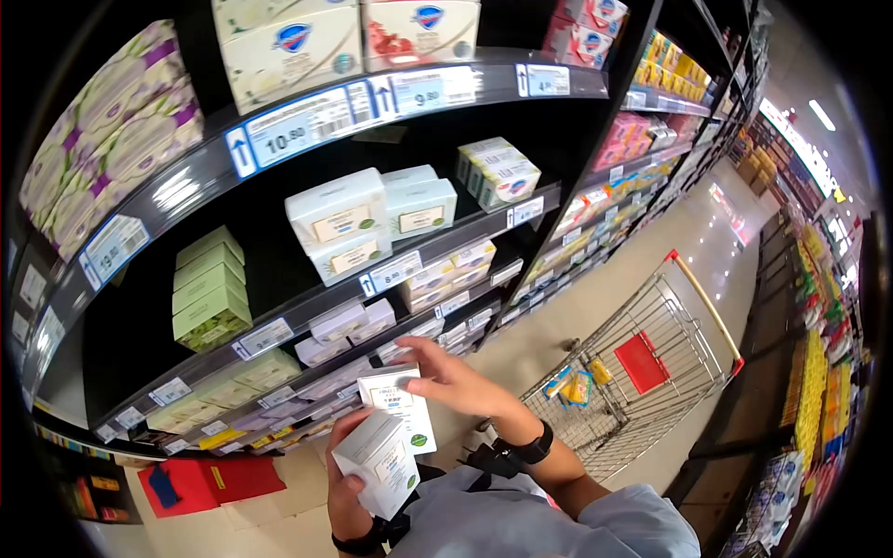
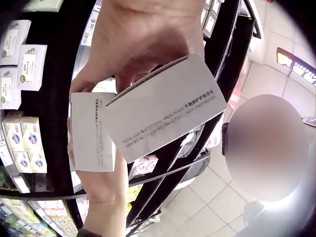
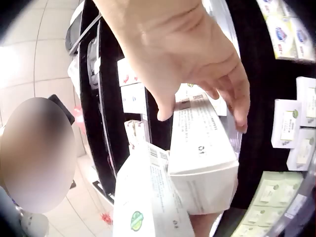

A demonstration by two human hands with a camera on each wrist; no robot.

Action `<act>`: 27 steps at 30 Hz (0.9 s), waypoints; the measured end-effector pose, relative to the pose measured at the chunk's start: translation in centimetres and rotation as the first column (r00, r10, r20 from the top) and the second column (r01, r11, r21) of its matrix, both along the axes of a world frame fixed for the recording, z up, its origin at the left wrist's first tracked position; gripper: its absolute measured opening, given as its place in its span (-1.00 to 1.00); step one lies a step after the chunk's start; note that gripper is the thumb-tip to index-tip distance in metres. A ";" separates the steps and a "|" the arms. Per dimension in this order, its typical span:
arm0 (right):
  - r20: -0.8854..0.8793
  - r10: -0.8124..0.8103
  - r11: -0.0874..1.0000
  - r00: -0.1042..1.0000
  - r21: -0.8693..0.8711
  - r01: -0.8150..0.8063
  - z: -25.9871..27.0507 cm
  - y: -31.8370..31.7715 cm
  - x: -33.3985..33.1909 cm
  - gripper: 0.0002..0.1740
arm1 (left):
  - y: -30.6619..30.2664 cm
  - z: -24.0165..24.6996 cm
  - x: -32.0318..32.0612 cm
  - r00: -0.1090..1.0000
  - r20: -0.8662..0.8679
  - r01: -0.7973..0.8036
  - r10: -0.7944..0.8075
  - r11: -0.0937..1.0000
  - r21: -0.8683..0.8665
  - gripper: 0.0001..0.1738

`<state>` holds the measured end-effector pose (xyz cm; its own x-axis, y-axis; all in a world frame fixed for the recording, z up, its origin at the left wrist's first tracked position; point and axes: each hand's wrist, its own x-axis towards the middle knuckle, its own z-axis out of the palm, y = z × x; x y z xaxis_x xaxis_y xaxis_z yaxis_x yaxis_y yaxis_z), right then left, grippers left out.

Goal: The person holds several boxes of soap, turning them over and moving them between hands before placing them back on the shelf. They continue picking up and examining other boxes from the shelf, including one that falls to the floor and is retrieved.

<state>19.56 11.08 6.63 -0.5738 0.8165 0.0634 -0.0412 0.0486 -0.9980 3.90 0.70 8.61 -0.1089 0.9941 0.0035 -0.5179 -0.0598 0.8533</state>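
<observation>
Head | cart (image 1: 642,363): blue-yellow packets (image 1: 577,389) inside | hands (image 1: 346,484): at white boxes (image 1: 377,463)

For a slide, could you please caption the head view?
Left hand gripping a white box, right hand by a second box, before store shelves, with a shopping cart nearby.

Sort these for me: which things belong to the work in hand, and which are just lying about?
In the work:
- nearer white box, gripped by the left hand
- farther white box, right hand at its top

Apparently just about:
- green boxes on the shelf
- purple-patterned packs
- shopping cart, though it may serve later
- red item on the floor
</observation>
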 end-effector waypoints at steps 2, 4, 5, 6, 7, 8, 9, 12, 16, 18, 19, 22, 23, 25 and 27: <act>-0.048 0.025 0.994 0.999 -0.102 -0.030 -0.7 -0.3 1.0 -0.42 | 0.3 -0.6 0.0 0.997 -0.065 0.044 -0.044 0.999 0.006 -0.09; -0.121 -0.014 0.970 0.993 -0.243 -0.016 -0.3 -0.9 1.8 -0.50 | 1.0 -3.0 -0.3 0.998 0.002 0.056 -0.057 0.998 0.039 -0.11; -0.132 -0.012 0.967 0.991 -0.255 -0.022 -0.6 -0.9 2.2 -0.50 | 1.0 -3.5 -0.4 0.994 0.079 0.065 -0.072 0.994 0.084 -0.12; -0.175 -0.061 0.970 0.983 -0.244 0.016 -0.9 -1.0 2.6 -0.52 | 0.6 -3.3 0.6 0.951 0.290 -0.087 0.107 0.993 -0.081 -0.15; -0.217 -0.109 0.970 0.970 -0.236 0.056 -1.2 -1.1 2.8 -0.54 | 0.9 -4.0 0.2 0.954 0.277 -0.094 0.117 0.991 -0.095 -0.15; -0.245 -0.152 0.960 0.958 -0.266 0.084 -0.9 -1.4 3.0 -0.56 | 1.8 -5.5 -0.7 0.935 0.342 0.072 -0.090 0.995 0.066 -0.15; -0.250 -0.154 0.958 0.956 -0.275 0.082 -1.0 -1.6 3.3 -0.56 | 2.4 -6.0 -1.0 0.877 0.374 0.225 -0.303 0.945 0.236 -0.15; -0.218 -0.305 0.908 0.927 -0.361 0.214 -1.1 -1.9 4.2 -0.58 | 2.2 -4.6 0.7 0.877 0.435 0.159 -0.203 0.978 0.135 -0.16; -0.238 -0.402 0.869 0.884 -0.405 0.285 -1.4 -1.9 5.1 -0.62 | 1.9 -4.9 0.4 0.957 0.253 0.149 -0.140 0.989 -0.016 -0.16; -0.383 -0.427 0.844 0.819 -0.495 0.208 -1.9 -1.8 5.3 -0.61 | 1.7 -5.8 0.1 0.966 0.222 0.158 -0.130 0.981 -0.110 -0.15; -0.513 -0.452 0.820 0.729 -0.560 0.114 -2.1 -1.7 5.3 -0.61 | 1.7 -5.9 0.1 0.965 0.225 0.160 -0.132 0.980 -0.114 -0.15; -0.717 -0.461 0.730 0.523 -0.642 -0.236 -2.9 -1.4 5.1 -0.57 | 1.7 -5.4 0.8 0.942 0.215 0.278 -0.258 0.958 -0.067 -0.14; -0.861 -0.368 0.724 0.350 -0.502 -0.473 -3.3 -1.2 5.1 -0.56 | 1.7 -5.1 1.2 0.941 0.255 0.253 -0.223 0.963 -0.091 -0.14; -0.842 -0.464 0.642 0.275 -0.533 -0.550 -3.8 -1.2 5.1 -0.48 | 1.7 -5.2 1.5 0.936 0.299 0.231 -0.187 0.966 -0.118 -0.14; -0.916 -0.380 0.629 0.129 -0.358 -0.690 -3.9 -1.2 5.2 -0.41 | 1.5 -5.5 1.2 0.945 0.223 0.273 -0.239 0.952 -0.136 -0.14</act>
<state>24.81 9.86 2.72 -0.5927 0.7743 0.2217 -0.7492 -0.6311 0.2011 5.06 2.20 3.07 0.1678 0.9733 -0.1565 -0.6592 0.2288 0.7163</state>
